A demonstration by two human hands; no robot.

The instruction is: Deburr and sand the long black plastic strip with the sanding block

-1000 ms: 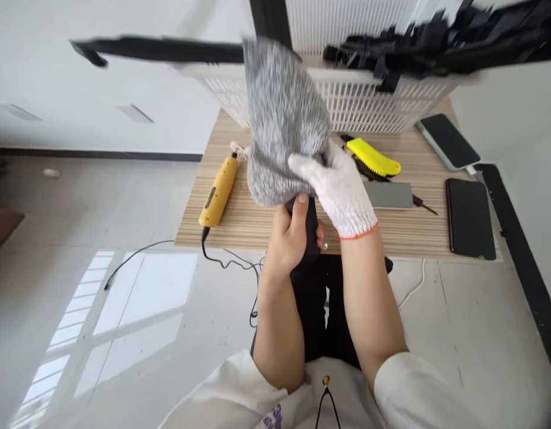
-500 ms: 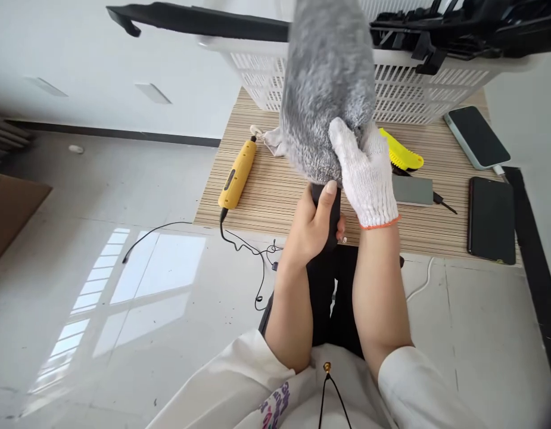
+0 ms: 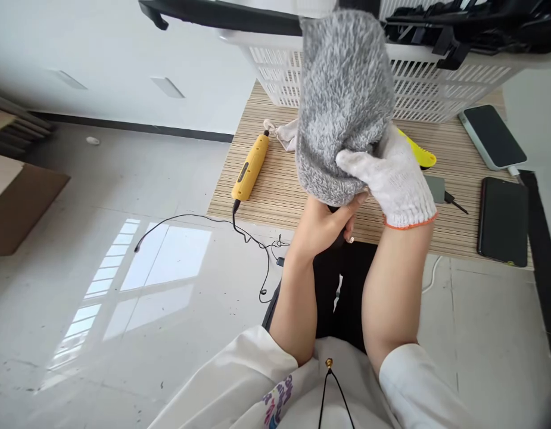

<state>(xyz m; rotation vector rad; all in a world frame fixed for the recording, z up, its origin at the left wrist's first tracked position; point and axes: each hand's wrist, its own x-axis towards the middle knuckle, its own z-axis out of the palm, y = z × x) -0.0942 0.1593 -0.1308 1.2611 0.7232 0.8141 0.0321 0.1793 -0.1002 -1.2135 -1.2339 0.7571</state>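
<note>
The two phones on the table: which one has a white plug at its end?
The pale-edged phone, nearer the white basket; the other, dark-edged phone shows no plug.

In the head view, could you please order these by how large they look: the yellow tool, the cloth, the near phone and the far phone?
1. Cloth
2. Near phone and far phone, not ranked: nearness to the camera makes it unsure
3. Yellow tool
</note>
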